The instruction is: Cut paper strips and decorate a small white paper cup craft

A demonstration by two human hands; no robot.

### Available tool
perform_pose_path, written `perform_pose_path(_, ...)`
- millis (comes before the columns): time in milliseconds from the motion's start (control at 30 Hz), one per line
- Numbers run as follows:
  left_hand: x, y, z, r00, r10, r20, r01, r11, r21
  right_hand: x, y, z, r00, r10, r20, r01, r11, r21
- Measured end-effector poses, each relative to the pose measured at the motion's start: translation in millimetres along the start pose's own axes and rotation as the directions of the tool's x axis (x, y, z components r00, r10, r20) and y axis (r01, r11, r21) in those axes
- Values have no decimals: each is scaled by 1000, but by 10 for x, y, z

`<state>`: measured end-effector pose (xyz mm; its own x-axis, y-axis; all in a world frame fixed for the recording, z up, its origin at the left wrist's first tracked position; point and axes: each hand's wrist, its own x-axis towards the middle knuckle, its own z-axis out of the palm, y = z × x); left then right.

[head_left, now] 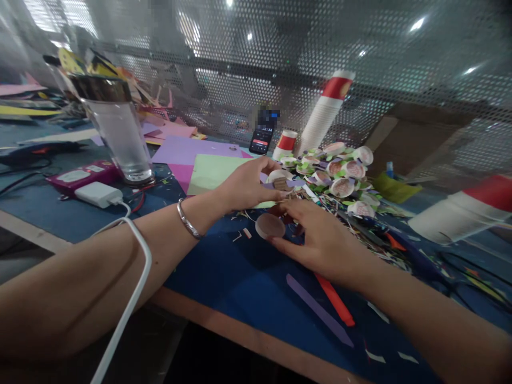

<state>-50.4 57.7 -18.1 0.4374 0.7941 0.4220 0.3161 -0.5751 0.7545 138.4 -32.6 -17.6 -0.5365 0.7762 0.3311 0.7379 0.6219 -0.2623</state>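
My left hand [246,184] reaches over the blue table, fingers pinched together on a small brown paper piece [281,184] at the edge of a heap of decorated paper cups [340,170]. My right hand [316,234] lies just in front of it, its fingers curled round a round brown cardboard disc [270,225] that stands on the table. A silver bangle [189,221] sits on my left wrist. The two hands nearly touch above the disc.
A tall clear tumbler [120,133] stands at the left, beside a white charger [98,193] with its cable and a pink box [82,176]. Coloured paper sheets [192,152], a phone [262,140], stacked red-and-white cups [326,114] and a perforated metal screen lie behind. Purple and red paper strips [320,309] lie near the front edge.
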Motion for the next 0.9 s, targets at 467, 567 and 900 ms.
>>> perform_pose_path(467, -144, 179, 116, 945, 17, 328, 24, 992, -121, -210, 200, -437, 979, 111, -170, -96, 991, 92)
perform_pose_path(567, -166, 234, 133, 927, 16, 374, 46, 987, -155, -199, 197, -415, 989, 84, -122, -73, 993, 91)
perform_pose_path(900, -198, 285, 159, 923, 22, 384, 53, 981, -184, -259, 225, -426, 991, 53, -121, -42, 994, 97)
